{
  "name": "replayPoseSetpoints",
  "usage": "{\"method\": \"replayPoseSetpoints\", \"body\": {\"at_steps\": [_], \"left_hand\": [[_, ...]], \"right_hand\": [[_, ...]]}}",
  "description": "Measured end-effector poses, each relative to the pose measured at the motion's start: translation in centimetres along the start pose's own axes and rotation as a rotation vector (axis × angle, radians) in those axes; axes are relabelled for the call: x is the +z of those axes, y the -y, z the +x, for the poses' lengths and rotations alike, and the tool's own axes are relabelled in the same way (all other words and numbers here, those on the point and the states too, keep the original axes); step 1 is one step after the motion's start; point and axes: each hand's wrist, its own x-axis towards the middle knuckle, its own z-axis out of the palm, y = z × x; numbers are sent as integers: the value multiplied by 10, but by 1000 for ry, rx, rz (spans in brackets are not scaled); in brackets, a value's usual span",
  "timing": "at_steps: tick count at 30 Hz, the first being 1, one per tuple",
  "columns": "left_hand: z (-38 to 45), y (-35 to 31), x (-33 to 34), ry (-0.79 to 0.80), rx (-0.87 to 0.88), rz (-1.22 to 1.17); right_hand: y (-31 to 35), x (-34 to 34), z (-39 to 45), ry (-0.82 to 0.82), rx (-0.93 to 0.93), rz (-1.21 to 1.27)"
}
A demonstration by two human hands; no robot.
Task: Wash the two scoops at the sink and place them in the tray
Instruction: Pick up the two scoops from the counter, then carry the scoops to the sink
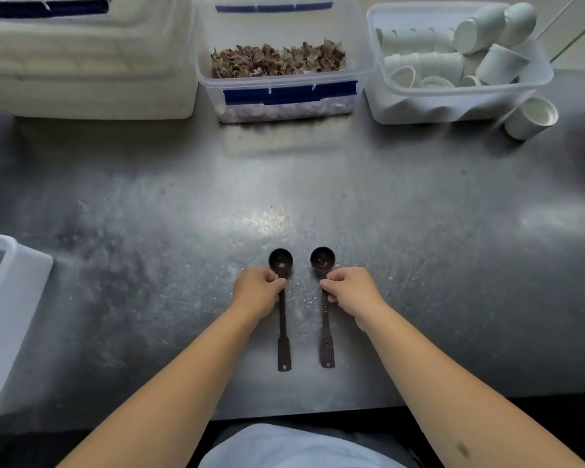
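Two dark brown long-handled scoops lie side by side on the steel counter, bowls pointing away from me. My left hand point(255, 292) pinches the neck of the left scoop point(281, 261) just below its bowl. My right hand point(350, 292) pinches the neck of the right scoop point(322, 259) the same way. Both handles rest flat on the counter, their ends toward me. No sink shows in this view.
A clear tub of brown dried pieces point(277, 96) stands at the back centre, a white bin point(81, 79) to its left, and a tub of white paper cups point(453, 96) to its right, one cup point(531, 118) lying beside it. A white container point(11, 298) sits at the left edge.
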Motion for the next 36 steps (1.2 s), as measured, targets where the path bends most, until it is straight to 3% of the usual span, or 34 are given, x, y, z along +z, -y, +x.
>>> {"method": "replayPoseSetpoints", "body": {"at_steps": [4,8,13,21,36], "left_hand": [[-19,0,-5,78,-33,-202],[-58,-5,-15,59,3,-370],[-120,2,-15,-127,42,-507],[-227,55,13,-436,-42,-756],[-458,234,29,-1042,-240,-1143]], "right_hand": [[4,-11,-17,77,-30,105],[10,-22,-44,178,-103,172],[8,-29,-75,330,-195,126],[6,-2,-134,623,-365,-8],[-42,183,-329,1181,-507,-463]]}}
